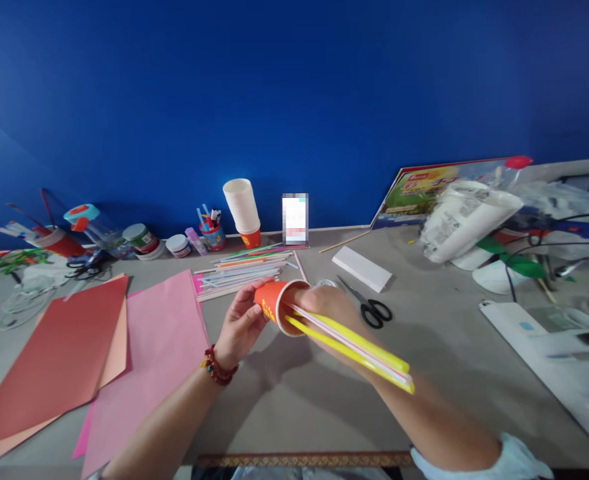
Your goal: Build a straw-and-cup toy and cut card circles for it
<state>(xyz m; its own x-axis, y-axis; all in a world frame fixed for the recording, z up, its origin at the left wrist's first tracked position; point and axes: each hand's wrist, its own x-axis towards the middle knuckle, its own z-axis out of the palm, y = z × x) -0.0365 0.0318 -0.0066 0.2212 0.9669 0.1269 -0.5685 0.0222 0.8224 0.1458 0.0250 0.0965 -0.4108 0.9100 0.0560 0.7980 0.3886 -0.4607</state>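
A red paper cup (270, 297) with yellow print lies tipped on its side in the air, its mouth turned to the lower right. Around its outside near the base wraps my left hand (244, 317), fingers closed on it. My right hand (327, 307) reaches into the cup's mouth, and its fingers are hidden inside. Several straws, yellow ones and a white one with a red stripe (357, 343), stick out of the cup over my right wrist. Black-handled scissors (374, 313) rest on the table beyond my right forearm, near a folded white paper (362, 268).
Loose straws and sticks (239, 275) lie behind the cup. A stack of paper cups (242, 207) stands by the blue wall, beside a blurred phone-like screen (295, 220). Coloured paper sheets (59, 347) cover the left side. A white plastic bag (467, 217) sits at right.
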